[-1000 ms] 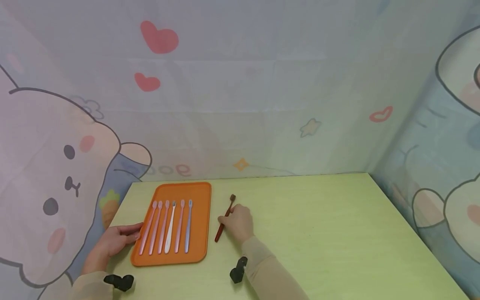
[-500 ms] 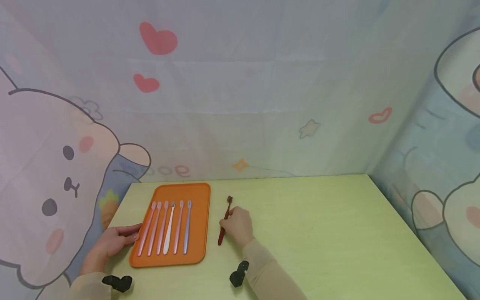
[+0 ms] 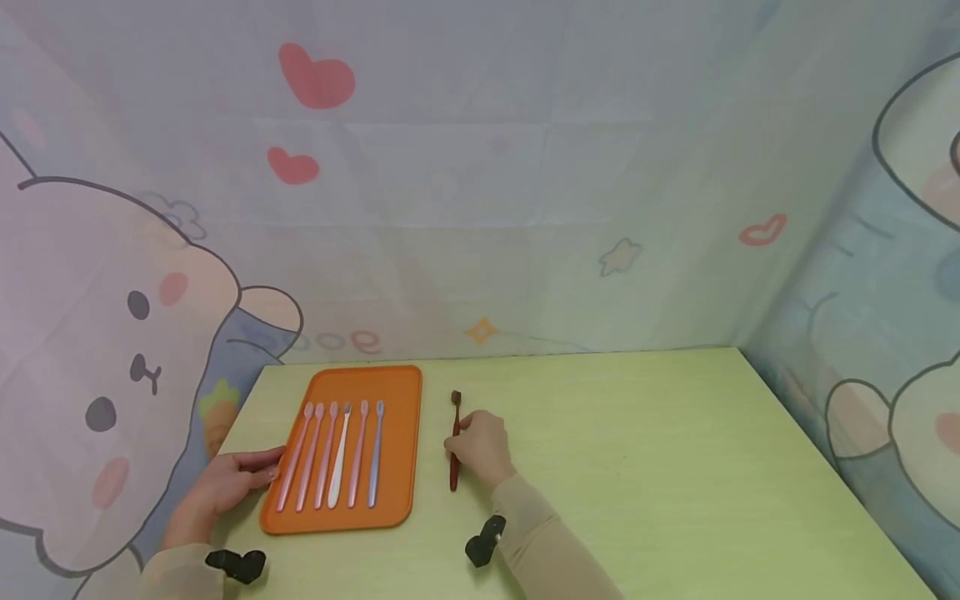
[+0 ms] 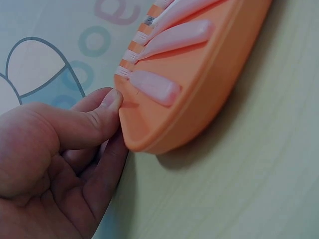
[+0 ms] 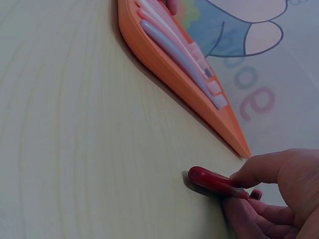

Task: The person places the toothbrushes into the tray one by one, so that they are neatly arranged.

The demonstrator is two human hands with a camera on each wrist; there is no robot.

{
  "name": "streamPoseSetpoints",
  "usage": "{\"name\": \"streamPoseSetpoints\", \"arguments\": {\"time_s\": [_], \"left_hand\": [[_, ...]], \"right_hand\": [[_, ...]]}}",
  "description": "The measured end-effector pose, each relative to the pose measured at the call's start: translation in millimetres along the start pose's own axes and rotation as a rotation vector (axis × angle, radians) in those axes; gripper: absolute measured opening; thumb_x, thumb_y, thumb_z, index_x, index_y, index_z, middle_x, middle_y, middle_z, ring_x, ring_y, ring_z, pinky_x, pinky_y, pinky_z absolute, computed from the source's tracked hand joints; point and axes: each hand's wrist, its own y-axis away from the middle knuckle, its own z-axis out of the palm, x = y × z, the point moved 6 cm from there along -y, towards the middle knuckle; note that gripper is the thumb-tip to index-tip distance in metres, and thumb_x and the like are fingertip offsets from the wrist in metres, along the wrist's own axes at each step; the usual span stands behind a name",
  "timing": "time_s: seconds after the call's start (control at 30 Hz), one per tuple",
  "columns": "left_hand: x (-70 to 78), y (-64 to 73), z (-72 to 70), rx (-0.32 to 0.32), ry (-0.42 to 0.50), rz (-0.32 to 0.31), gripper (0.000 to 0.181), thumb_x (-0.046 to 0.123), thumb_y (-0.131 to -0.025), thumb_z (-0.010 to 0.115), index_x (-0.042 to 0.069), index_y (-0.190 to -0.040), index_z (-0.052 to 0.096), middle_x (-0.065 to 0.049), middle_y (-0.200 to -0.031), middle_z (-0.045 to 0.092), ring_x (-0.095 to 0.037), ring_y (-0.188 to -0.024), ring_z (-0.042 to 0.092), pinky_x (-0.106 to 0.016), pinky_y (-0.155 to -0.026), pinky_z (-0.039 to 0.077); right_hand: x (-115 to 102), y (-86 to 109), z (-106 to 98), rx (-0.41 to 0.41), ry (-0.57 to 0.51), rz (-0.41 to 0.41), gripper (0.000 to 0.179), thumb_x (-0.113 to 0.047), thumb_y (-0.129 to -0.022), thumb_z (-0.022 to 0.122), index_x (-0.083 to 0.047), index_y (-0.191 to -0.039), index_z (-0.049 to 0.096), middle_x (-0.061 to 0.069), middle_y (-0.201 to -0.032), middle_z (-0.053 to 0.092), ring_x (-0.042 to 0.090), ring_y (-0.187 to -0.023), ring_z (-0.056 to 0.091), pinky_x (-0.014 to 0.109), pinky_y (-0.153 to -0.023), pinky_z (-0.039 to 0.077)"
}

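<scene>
My right hand pinches a dark red toothbrush by the middle of its handle, just right of the orange tray. The brush lies nearly straight away from me, bristle head at the far end. In the right wrist view its rounded handle end sits low over the table, with a shadow close under it. At the tray's left edge, my left hand grips the rim between thumb and fingers. Lined up side by side on the tray are several pink toothbrushes, one white toothbrush and one blue toothbrush.
A pale green table extends far to the right of the tray. Behind it hangs a printed cloth backdrop with hearts and cartoon animals. Each wrist carries a small black camera mount, such as the right mount.
The dark red toothbrush has turned from a slant to nearly parallel with the tray's side, its near end swinging right. My right hand has shifted slightly right; the left stays at the tray.
</scene>
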Motion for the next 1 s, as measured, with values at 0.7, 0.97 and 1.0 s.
{"name": "streamPoseSetpoints", "arguments": {"time_s": [0.7,0.97,1.0], "left_hand": [[-5.4,-2.8,-0.1,0.003,-0.007,-0.008,0.054,0.024,-0.104,0.072,-0.003,-0.149,0.057,-0.029,-0.152,0.055,-0.054,-0.146,0.041,-0.066,-0.116,0.037],[-3.0,-2.4,-0.8,0.009,-0.024,0.001,0.053,0.022,-0.104,0.072,-0.004,-0.148,0.058,-0.029,-0.149,0.057,-0.053,-0.144,0.043,-0.067,-0.115,0.037],[-2.6,-2.2,-1.0,0.009,-0.026,0.002,0.053,0.022,-0.104,0.072,-0.004,-0.148,0.058,-0.029,-0.149,0.057,-0.054,-0.144,0.043,-0.067,-0.115,0.037]], "right_hand": [[-2.4,-4.3,10.1,-0.049,-0.194,-0.046,0.029,-0.006,-0.085,0.082,0.004,-0.111,0.076,0.010,-0.090,0.080,0.015,-0.071,0.073,0.027,-0.062,0.059],[-23.2,0.6,38.6,-0.153,-0.297,-0.039,0.030,-0.005,-0.087,0.080,0.003,-0.115,0.074,0.006,-0.088,0.076,0.016,-0.067,0.074,0.030,-0.062,0.063],[-25.8,1.3,42.2,-0.162,-0.293,-0.034,0.030,-0.006,-0.087,0.080,0.002,-0.115,0.074,0.005,-0.088,0.075,0.015,-0.067,0.073,0.029,-0.062,0.062]]}}
